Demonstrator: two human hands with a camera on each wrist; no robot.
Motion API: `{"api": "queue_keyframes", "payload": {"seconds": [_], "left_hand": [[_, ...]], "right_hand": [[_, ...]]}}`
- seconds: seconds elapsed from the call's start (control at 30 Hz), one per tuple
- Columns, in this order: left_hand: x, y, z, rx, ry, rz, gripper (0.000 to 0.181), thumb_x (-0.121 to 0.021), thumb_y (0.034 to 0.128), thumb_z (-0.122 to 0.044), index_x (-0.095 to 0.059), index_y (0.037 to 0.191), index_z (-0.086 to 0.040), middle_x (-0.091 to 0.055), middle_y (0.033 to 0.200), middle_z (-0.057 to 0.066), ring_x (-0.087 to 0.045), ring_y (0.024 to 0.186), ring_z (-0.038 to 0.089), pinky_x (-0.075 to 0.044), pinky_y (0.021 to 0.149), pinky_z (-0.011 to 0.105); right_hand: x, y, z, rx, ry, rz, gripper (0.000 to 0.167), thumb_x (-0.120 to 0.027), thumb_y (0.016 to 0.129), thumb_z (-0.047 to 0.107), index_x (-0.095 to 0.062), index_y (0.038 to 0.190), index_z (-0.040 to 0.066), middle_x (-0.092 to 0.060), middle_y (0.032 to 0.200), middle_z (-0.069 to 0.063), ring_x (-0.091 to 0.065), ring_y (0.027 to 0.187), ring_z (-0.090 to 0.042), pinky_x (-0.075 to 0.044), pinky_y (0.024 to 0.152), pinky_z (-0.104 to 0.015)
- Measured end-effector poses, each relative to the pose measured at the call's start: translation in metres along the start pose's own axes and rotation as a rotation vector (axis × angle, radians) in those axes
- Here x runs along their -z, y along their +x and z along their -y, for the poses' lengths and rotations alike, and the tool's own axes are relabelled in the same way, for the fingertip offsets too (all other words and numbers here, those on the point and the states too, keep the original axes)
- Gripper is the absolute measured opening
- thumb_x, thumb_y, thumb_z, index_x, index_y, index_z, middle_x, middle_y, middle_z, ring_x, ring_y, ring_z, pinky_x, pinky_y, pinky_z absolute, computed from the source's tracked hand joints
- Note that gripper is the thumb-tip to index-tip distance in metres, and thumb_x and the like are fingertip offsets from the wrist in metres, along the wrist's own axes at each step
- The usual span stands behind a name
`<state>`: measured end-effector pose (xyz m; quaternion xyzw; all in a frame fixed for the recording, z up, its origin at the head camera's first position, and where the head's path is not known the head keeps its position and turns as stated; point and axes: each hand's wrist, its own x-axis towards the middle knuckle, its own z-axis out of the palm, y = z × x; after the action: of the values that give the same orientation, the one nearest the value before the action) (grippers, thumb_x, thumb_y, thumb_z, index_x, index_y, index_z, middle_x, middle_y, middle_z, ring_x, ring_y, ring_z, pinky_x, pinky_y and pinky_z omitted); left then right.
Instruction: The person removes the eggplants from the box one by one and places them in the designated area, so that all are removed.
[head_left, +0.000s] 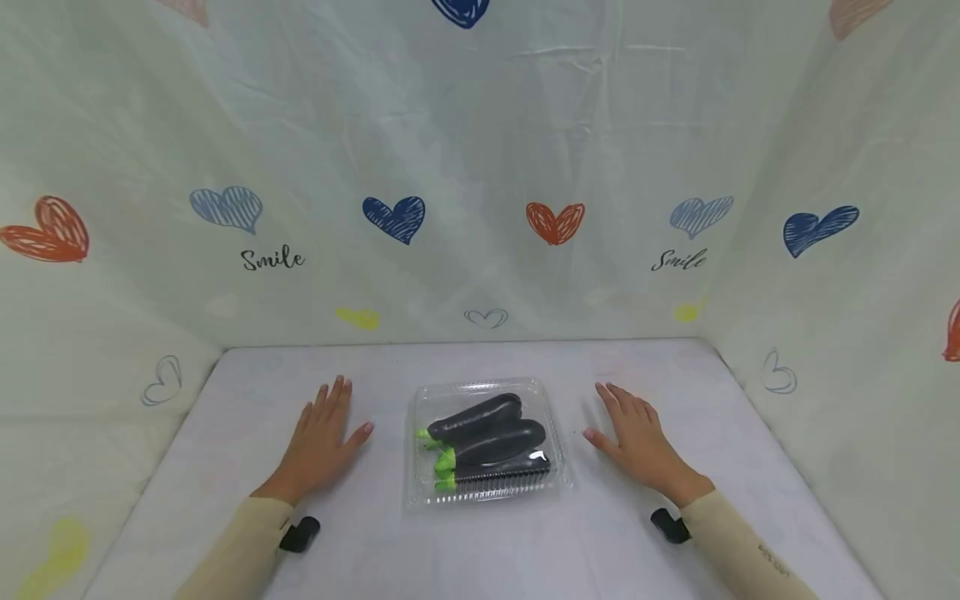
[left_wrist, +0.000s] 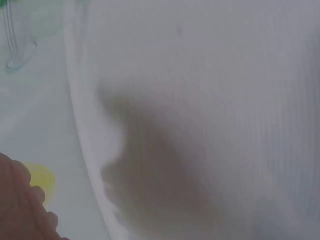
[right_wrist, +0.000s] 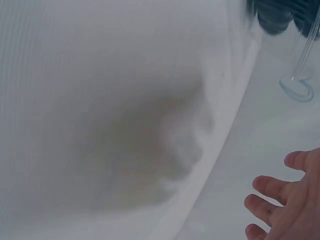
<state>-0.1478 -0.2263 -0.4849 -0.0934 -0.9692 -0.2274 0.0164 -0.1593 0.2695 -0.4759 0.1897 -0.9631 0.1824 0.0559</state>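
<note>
A pale cloth backdrop [head_left: 480, 125] printed with hearts stands along the far side and wraps round to the left and right. In front of it is a white-covered table [head_left: 480, 554]. Two beige sleeves [head_left: 238, 550] reach in from the near left and near right.

The clear plastic box [head_left: 491, 495] sits near the middle of the table, between the hands and touching neither. Its top looks closed, judging by the shine over it, though the pictures do not show whether the catch is fastened.

The left hand [head_left: 321, 442] is spread wide to the left of the box, fingers straight, thumb out toward it, holding nothing. The right hand [head_left: 639, 446] matches it on the right, wide and holding nothing. Whether either palm rests on the table or floats just over it, I cannot tell.

Inside the box lie at least three dark eggplants [head_left: 497, 442], side by side, stem ends to the left. As far as the pictures show, the packing is done: every eggplant in sight is inside, none loose. No handling is under way, and nothing plainly remains except perhaps checking the catch.

Smaller are the black wrist devices [head_left: 302, 534] and, smallest, the bright green stems [head_left: 446, 461].
</note>
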Motion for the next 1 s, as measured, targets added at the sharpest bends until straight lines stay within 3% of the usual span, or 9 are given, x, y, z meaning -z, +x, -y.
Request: {"api": "queue_keyframes", "payload": {"seconds": [0.37, 0.53, 0.77, 1.0], "left_hand": [[-0.011, -0.017, -0.039, -0.121, -0.053, -0.058, 0.084, -0.063, 0.1036, -0.038, -0.027, 0.160, 0.012, -0.024, 0.169, 0.030, -0.021, 0.155, 0.054, -0.020, 0.123, 0.071], [-0.018, -0.022, -0.048, -0.145, -0.085, -0.055, 0.087, -0.063, 0.1031, -0.042, -0.026, 0.161, 0.011, -0.022, 0.171, 0.027, -0.021, 0.156, 0.052, -0.021, 0.124, 0.070], [-0.026, -0.029, -0.063, -0.159, -0.111, -0.034, 0.094, -0.069, 0.0979, -0.044, -0.024, 0.162, 0.009, -0.022, 0.171, 0.026, -0.024, 0.155, 0.052, -0.023, 0.123, 0.070], [-0.042, -0.037, -0.073, -0.223, -0.113, -0.085, 0.111, -0.070, 0.0912, -0.061, -0.020, 0.164, 0.007, -0.028, 0.168, 0.028, -0.034, 0.150, 0.052, -0.034, 0.116, 0.072]], "right_hand": [[-0.007, -0.013, 0.031, 0.117, 0.062, -0.038, 0.076, -0.066, 0.104, 0.037, -0.034, 0.160, -0.003, -0.043, 0.157, -0.030, -0.041, 0.142, -0.051, -0.028, 0.114, -0.071], [-0.010, -0.017, 0.040, 0.121, 0.075, -0.032, 0.077, -0.065, 0.104, 0.039, -0.032, 0.161, -0.001, -0.042, 0.159, -0.026, -0.042, 0.143, -0.049, -0.028, 0.114, -0.071], [-0.015, -0.022, 0.050, 0.127, 0.076, -0.034, 0.088, -0.073, 0.097, 0.042, -0.031, 0.160, -0.003, -0.043, 0.160, -0.026, -0.043, 0.143, -0.048, -0.030, 0.116, -0.067], [-0.023, -0.026, 0.066, 0.087, 0.130, -0.039, 0.107, -0.085, 0.084, 0.046, -0.029, 0.161, -0.003, -0.045, 0.160, -0.022, -0.045, 0.143, -0.044, -0.031, 0.119, -0.063]]}}
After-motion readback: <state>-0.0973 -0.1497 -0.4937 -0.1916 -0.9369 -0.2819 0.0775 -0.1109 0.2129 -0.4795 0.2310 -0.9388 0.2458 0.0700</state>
